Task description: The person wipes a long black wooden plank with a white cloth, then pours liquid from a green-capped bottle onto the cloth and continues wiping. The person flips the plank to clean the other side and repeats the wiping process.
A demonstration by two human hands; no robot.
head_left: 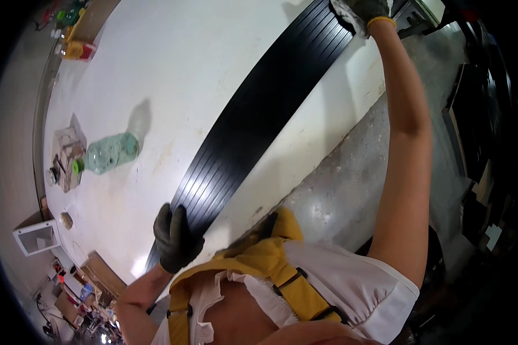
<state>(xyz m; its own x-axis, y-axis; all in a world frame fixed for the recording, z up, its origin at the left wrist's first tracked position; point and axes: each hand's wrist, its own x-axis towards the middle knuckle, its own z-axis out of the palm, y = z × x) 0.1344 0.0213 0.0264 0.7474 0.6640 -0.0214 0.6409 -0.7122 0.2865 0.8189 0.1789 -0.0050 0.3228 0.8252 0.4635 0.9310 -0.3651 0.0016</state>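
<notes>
A long black ribbed panel [259, 109] lies slantwise across a white table [172, 75], its lengthwise grooves catching the light. My left hand [178, 238], in a dark glove, rests on the panel's near end with its fingers stretched out along the surface. At the far end my right hand [369, 8], also gloved with a yellow cuff, presses a crumpled white cloth [351, 14] against the panel. Part of this hand is cut off by the upper edge of the view.
A pale green plastic bottle [112, 154] with a green cap lies on the table's left side. Beside it stands a clear square-sided container [68, 158]. More bottles [77, 50] are at the far left. Grey concrete floor [339, 184] runs along the table's right edge.
</notes>
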